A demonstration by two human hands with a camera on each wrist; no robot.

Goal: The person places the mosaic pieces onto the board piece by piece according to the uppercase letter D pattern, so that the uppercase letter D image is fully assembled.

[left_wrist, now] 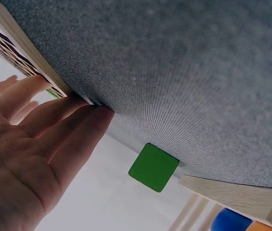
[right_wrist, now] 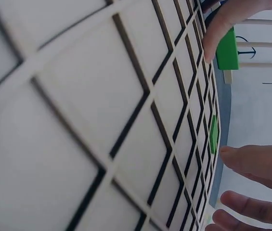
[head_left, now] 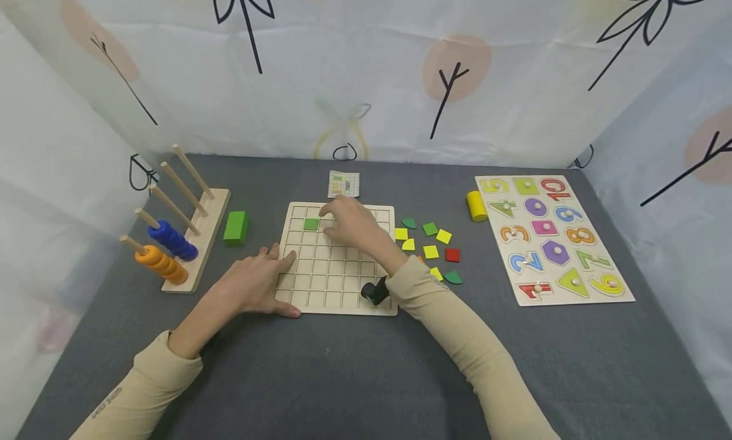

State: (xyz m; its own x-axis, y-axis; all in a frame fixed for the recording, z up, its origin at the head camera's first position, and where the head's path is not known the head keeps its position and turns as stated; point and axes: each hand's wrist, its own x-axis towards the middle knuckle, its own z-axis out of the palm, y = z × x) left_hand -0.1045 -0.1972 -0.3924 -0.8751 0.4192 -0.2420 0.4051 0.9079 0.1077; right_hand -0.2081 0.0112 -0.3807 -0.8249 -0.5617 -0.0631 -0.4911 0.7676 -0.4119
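A wooden grid board [head_left: 320,294] lies on the grey table, with one green square tile [head_left: 311,224] in a cell near its upper left. My left hand [head_left: 254,281] rests against the board's left edge, fingers extended and thumb at the lower corner. In the left wrist view its fingertips touch the board's side [left_wrist: 30,60]. Over the upper part of the board, my right hand [head_left: 353,224] hovers close to the green tile. The right wrist view shows its thumb and fingers spread apart, holding nothing, beside that tile [right_wrist: 213,134].
Several loose tiles [head_left: 431,252], yellow, green and red, lie right of the board. A small pattern card [head_left: 344,184] is behind it. Leftward stand a green block [head_left: 236,228] and a peg stand [head_left: 213,220] with rings. A yellow cylinder [head_left: 476,206] and number puzzle [head_left: 563,287] lie right.
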